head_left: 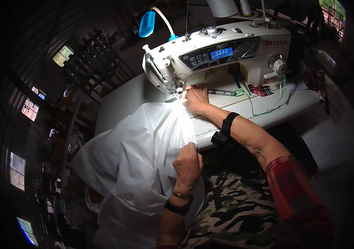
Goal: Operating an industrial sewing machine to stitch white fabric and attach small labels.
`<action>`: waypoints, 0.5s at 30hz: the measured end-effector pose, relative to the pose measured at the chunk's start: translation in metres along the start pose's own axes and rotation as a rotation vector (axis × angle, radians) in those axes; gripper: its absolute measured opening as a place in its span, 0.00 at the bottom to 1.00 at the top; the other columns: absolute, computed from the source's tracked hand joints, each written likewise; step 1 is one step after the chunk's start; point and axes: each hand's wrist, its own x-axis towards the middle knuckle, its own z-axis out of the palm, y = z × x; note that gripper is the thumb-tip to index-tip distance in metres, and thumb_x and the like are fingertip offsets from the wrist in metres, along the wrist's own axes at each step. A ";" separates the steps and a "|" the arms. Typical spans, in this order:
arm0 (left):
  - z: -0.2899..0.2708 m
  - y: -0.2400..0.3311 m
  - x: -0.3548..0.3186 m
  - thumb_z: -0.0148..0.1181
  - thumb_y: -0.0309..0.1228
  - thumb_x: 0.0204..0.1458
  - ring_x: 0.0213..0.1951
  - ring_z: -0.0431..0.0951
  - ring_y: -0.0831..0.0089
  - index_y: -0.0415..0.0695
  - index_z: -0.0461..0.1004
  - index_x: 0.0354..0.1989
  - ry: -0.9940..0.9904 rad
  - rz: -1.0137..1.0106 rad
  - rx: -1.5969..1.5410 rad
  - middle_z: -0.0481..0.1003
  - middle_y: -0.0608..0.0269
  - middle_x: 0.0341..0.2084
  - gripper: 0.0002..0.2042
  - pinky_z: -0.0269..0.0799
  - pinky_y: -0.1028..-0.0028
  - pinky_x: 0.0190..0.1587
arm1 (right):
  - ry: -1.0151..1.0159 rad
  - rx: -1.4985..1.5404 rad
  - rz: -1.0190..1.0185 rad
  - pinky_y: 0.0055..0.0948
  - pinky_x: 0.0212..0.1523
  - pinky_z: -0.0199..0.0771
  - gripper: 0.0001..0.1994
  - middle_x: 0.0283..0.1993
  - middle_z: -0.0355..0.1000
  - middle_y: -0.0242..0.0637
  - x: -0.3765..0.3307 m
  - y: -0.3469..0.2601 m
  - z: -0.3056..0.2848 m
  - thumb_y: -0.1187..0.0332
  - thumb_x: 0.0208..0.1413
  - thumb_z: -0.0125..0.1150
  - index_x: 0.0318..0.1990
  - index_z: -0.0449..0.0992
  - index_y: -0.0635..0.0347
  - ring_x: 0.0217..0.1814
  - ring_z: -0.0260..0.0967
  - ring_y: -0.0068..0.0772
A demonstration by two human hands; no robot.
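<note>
A white sewing machine [222,50] stands on a pale table, its lamp glare falling around the needle. Thin white fabric [135,145] runs gathered from under the needle area toward me and drapes down over the table's front edge. My left hand [187,164] is closed on a bunched edge of this fabric, a little nearer to me than the needle. Right beside the needle, my right hand [197,99] is closed with its fingertips at the fabric; the glare and the hand itself hide exactly what they pinch.
Thread snips [221,92], green cord [268,111] and a red plaid scrap [260,90] lie right of my right hand. A blue lamp [147,24] on a bent neck rises behind the machine. White thread cones [222,7] stand at the back. Camouflage cloth [235,207] covers my lap.
</note>
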 end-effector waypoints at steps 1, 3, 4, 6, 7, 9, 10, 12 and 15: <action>0.000 0.001 0.002 0.65 0.27 0.44 0.30 0.73 0.55 0.42 0.66 0.28 -0.014 -0.023 -0.040 0.68 0.55 0.23 0.11 0.67 0.60 0.31 | 0.085 -0.010 -0.024 0.46 0.52 0.63 0.09 0.38 0.77 0.45 0.000 0.001 -0.003 0.67 0.46 0.64 0.35 0.76 0.58 0.47 0.74 0.47; -0.003 0.006 0.012 0.64 0.26 0.44 0.29 0.73 0.54 0.42 0.66 0.28 0.022 0.043 -0.091 0.68 0.55 0.24 0.10 0.67 0.60 0.31 | 0.175 -0.027 -0.036 0.48 0.49 0.67 0.07 0.38 0.77 0.49 0.001 0.008 -0.010 0.70 0.47 0.58 0.34 0.77 0.60 0.47 0.74 0.51; -0.006 0.008 0.017 0.62 0.26 0.44 0.29 0.73 0.54 0.42 0.66 0.28 0.061 0.099 -0.133 0.68 0.55 0.24 0.09 0.67 0.60 0.31 | 0.198 -0.047 -0.058 0.49 0.50 0.67 0.08 0.39 0.77 0.50 0.003 0.009 -0.013 0.71 0.46 0.58 0.34 0.78 0.61 0.47 0.74 0.51; -0.011 0.011 0.022 0.61 0.25 0.45 0.28 0.73 0.54 0.42 0.66 0.28 0.052 0.130 -0.116 0.68 0.55 0.23 0.08 0.67 0.59 0.31 | 0.271 -0.088 -0.115 0.49 0.51 0.67 0.10 0.41 0.77 0.50 0.000 0.004 -0.017 0.72 0.45 0.56 0.35 0.80 0.62 0.49 0.74 0.50; -0.013 0.011 0.024 0.60 0.24 0.45 0.28 0.72 0.54 0.41 0.66 0.28 0.043 0.159 -0.092 0.68 0.55 0.23 0.07 0.67 0.59 0.30 | 0.278 -0.097 -0.110 0.49 0.51 0.67 0.10 0.41 0.77 0.50 -0.003 0.000 -0.019 0.72 0.45 0.56 0.35 0.80 0.62 0.49 0.74 0.50; -0.006 0.010 0.022 0.58 0.24 0.46 0.28 0.72 0.52 0.41 0.66 0.26 0.008 0.195 -0.098 0.67 0.54 0.22 0.05 0.66 0.59 0.30 | 0.236 -0.160 -0.055 0.48 0.52 0.68 0.11 0.43 0.77 0.49 -0.002 -0.004 -0.026 0.72 0.46 0.55 0.37 0.80 0.61 0.50 0.74 0.47; -0.006 0.011 0.020 0.59 0.25 0.46 0.28 0.72 0.52 0.42 0.67 0.26 -0.027 0.191 -0.103 0.68 0.54 0.22 0.06 0.67 0.58 0.30 | 0.286 -0.129 -0.055 0.47 0.52 0.68 0.11 0.41 0.77 0.47 0.007 0.004 -0.015 0.70 0.44 0.60 0.37 0.79 0.60 0.47 0.74 0.49; -0.002 0.022 0.020 0.60 0.26 0.49 0.28 0.73 0.52 0.41 0.68 0.27 -0.095 0.140 -0.170 0.71 0.53 0.23 0.06 0.68 0.58 0.30 | 0.394 -0.157 -0.026 0.47 0.51 0.69 0.10 0.39 0.76 0.45 0.030 0.023 0.010 0.69 0.44 0.62 0.36 0.77 0.60 0.45 0.74 0.49; -0.003 0.019 0.015 0.60 0.29 0.53 0.27 0.75 0.52 0.40 0.70 0.29 -0.156 0.085 -0.180 0.73 0.52 0.23 0.07 0.69 0.59 0.30 | 0.037 -0.207 -0.093 0.46 0.55 0.66 0.09 0.43 0.76 0.45 0.005 0.007 -0.008 0.71 0.48 0.57 0.37 0.77 0.60 0.49 0.73 0.48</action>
